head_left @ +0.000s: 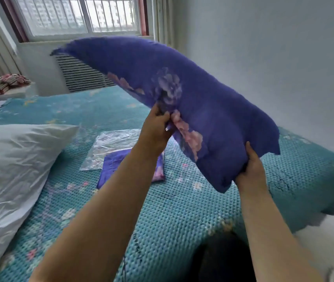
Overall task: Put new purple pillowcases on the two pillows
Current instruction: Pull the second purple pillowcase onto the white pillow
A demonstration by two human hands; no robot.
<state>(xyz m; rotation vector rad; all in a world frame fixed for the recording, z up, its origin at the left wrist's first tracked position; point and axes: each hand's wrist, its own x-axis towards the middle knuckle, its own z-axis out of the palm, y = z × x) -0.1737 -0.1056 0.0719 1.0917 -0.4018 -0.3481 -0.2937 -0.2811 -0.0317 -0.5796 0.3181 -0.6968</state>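
Hands (158, 127) (250, 169) gripping purple pillow (182, 82), no legible writing

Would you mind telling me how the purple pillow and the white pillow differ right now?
The purple pillow is covered in a flowered case; the white pillow is bare. The purple one is held in the air by the left hand and right hand; the white one lies on the bed. Both are plump.

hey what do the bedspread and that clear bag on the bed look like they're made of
Bedspread: looks like a thick knitted or woven textile, matte; its surface shows a regular bumpy pattern with small flowers. Exact fibre cannot be told.
Bag: looks like thin clear plastic film, glossy; it is see-through, crinkled and throws bright reflections.
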